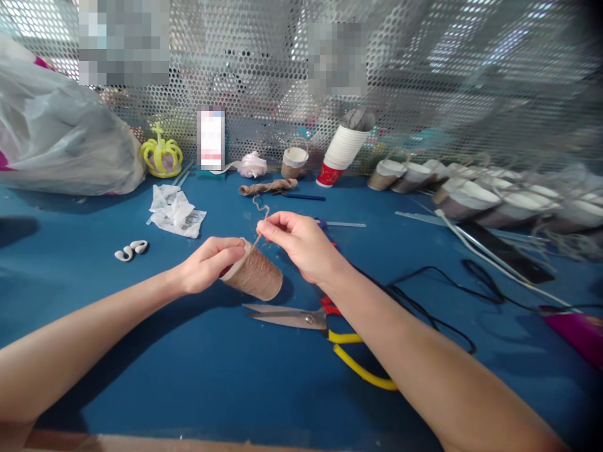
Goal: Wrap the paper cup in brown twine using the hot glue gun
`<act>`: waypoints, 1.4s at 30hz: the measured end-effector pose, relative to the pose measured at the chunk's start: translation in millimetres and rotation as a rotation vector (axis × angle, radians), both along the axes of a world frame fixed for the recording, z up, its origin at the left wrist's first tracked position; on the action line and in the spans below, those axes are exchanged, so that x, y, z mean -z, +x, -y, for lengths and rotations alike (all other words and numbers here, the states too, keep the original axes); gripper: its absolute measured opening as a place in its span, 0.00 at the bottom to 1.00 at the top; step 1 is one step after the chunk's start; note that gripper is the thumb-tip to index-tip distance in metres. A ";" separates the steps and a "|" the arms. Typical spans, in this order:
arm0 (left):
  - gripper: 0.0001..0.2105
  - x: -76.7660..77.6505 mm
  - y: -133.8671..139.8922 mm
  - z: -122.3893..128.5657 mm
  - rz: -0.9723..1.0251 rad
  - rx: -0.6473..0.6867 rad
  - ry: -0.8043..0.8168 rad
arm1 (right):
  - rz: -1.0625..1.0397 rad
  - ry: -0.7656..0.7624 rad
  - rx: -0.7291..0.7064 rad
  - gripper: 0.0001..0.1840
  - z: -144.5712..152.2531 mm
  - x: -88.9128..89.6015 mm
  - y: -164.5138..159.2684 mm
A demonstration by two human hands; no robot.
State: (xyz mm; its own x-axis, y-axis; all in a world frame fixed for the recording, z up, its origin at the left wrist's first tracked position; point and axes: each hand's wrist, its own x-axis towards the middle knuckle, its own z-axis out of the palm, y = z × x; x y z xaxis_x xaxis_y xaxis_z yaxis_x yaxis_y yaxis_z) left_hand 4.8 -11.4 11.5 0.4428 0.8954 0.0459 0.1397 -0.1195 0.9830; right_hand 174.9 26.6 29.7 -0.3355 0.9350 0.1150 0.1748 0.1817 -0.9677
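Note:
A paper cup wrapped in brown twine (258, 274) lies tilted above the blue table, its mouth toward the left. My left hand (210, 262) grips the cup at its rim, with some fingers hidden inside the mouth. Between thumb and forefinger, my right hand (294, 242) pinches a loose length of twine (255, 243) that rises from the cup near its rim. The free end curls up past the fingertips toward a twisted hank of twine (268, 186). Just below the cup lie large scissors (301, 317) with red and yellow handles, partly covered by my right forearm.
Stacked paper cups (346, 150) lean at the back, beside a small twine-wrapped basket (294, 162). Several similar baskets (475, 196) line the right. A black cable (424, 314), dark phone (506, 251), crumpled white wrapping (175, 211), earbuds (131, 250) and plastic bag (61, 132) also occupy the table.

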 end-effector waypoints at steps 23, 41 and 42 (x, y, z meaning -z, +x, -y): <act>0.15 4.5 -3.9 0.9 -0.034 0.058 0.061 | 0.086 -0.036 -0.028 0.13 -0.3 7.4 -5.6; 0.16 2.0 -1.6 2.1 -0.051 0.065 0.091 | 0.160 -0.053 -0.032 0.11 1.6 8.0 -9.5; 0.16 1.4 -0.8 2.3 -0.053 0.073 0.098 | 0.163 -0.050 -0.034 0.11 1.3 8.4 -9.4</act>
State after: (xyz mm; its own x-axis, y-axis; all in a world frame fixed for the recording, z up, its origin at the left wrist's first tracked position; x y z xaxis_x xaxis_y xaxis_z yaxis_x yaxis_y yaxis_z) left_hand 4.0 -13.7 10.2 0.5107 0.8531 0.1066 0.1782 -0.2263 0.9576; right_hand 165.4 25.3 21.3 -0.3774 0.9260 0.0106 0.3246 0.1430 -0.9350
